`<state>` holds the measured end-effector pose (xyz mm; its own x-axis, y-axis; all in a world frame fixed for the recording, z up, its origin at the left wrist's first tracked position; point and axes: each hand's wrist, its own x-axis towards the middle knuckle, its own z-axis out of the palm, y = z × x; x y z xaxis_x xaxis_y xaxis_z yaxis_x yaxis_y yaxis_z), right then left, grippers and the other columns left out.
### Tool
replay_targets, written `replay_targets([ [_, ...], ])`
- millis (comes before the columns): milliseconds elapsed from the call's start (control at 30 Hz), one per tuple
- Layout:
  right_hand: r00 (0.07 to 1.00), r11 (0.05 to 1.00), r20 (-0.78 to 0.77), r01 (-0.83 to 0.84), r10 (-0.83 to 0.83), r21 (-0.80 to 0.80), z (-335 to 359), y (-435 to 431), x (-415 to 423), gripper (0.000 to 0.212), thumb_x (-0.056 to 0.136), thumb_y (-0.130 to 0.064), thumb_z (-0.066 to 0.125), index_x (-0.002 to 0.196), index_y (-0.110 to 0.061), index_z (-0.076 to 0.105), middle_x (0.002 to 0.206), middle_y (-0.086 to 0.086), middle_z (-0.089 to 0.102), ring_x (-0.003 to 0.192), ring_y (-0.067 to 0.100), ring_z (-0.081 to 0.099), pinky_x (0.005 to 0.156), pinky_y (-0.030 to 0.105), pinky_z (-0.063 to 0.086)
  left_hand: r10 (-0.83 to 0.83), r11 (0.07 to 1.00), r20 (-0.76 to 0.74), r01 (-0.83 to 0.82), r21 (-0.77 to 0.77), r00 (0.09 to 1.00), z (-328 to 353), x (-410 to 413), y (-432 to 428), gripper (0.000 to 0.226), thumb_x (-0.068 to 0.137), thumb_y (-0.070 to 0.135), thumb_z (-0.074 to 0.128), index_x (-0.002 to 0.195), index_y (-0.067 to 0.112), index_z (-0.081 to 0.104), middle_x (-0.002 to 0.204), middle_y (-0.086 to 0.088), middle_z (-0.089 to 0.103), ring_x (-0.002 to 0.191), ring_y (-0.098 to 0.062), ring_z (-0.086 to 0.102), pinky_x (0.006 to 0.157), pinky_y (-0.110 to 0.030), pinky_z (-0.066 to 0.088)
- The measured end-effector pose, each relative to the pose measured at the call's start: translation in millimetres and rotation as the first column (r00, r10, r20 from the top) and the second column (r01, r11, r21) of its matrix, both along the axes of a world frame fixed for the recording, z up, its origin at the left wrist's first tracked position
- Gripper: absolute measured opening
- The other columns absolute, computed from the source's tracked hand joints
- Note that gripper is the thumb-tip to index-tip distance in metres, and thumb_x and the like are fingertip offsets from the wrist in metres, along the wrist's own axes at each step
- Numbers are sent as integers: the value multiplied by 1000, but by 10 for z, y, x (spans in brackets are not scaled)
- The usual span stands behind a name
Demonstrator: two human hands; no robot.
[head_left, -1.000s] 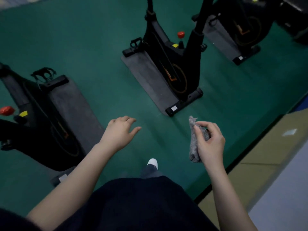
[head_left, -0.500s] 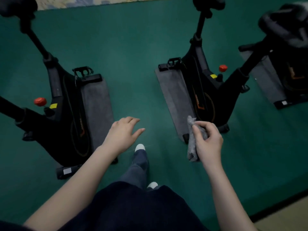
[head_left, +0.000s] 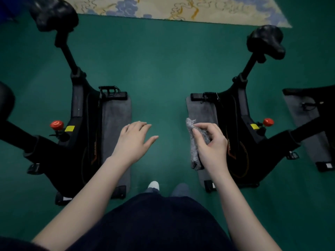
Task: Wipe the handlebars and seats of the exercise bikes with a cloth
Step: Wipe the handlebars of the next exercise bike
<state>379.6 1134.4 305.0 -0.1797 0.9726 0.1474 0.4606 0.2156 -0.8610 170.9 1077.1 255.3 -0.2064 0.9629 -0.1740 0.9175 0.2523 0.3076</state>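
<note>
I stand on green floor between two black exercise bikes. The left bike (head_left: 79, 127) has its black seat (head_left: 52, 13) at the top left. The right bike (head_left: 239, 124) has its black seat (head_left: 266, 42) at the upper right. Handlebars lie outside the frame. My right hand (head_left: 210, 144) grips a folded grey cloth (head_left: 194, 147), which hangs down in front of the right bike's mat. My left hand (head_left: 134, 140) hovers with relaxed fingers over the floor beside the left bike, holding nothing.
Grey mats (head_left: 116, 127) lie beside each bike. A third bike (head_left: 308, 127) stands at the right edge. Red knobs (head_left: 57, 125) stick out of the frames. A pale patterned carpet (head_left: 163, 8) borders the green floor (head_left: 159, 69) at the top.
My view has swung left and up, so both bikes now flank me and their seats show. My hands keep the same pose; the cloth stays in my right hand.
</note>
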Motion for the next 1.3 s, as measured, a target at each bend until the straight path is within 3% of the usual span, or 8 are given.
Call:
replay_targets([
  [233, 983, 983, -16, -183, 183, -25, -99, 694, -524, 14, 85, -6, 68, 87, -20, 67, 89, -5, 64, 86, -4, 58, 79, 5, 39, 204, 978, 16, -203, -49, 979, -20, -293, 222, 57, 94, 53, 40, 141, 19, 41, 146, 1, 40, 138, -18, 29, 113, -37, 19],
  [500, 906, 905, -33, -422, 421, -50, -162, 1845, -929, 15, 84, -5, 68, 85, -20, 66, 88, -6, 64, 86, -11, 55, 78, 1, 36, 466, 883, -4, -465, -70, 885, -7, -471, 864, 60, 95, 54, 38, 143, 19, 37, 151, 1, 34, 140, -16, 26, 114, -36, 18],
  [700, 838, 836, -16, -546, 546, -56, -179, 2730, -1083, 17, 85, -5, 67, 85, -22, 65, 87, -12, 62, 87, -11, 56, 78, 3, 36, 567, 821, -24, -567, -61, 823, 48, -442, 1550, 61, 95, 56, 34, 146, 20, 33, 154, 2, 30, 144, -15, 19, 117, -35, 13],
  [867, 780, 776, -28, -625, 626, -82, -194, 3134, -1367, 15, 86, -6, 67, 85, -21, 66, 89, -5, 64, 88, -10, 56, 78, 3, 37, 639, 767, -35, -640, -49, 769, 73, -456, 1814, 62, 96, 57, 31, 146, 22, 32, 153, 4, 29, 144, -13, 15, 117, -33, 6],
  [1300, 568, 565, -26, -822, 822, -74, -225, 3387, -2710, 13, 86, -7, 67, 85, -20, 66, 89, -5, 64, 88, -9, 56, 78, 4, 38, 875, 482, -6, -874, -68, 483, -28, -1235, 1650, 63, 93, 59, 32, 145, 22, 35, 152, 3, 32, 142, -17, 22, 116, -37, 17],
])
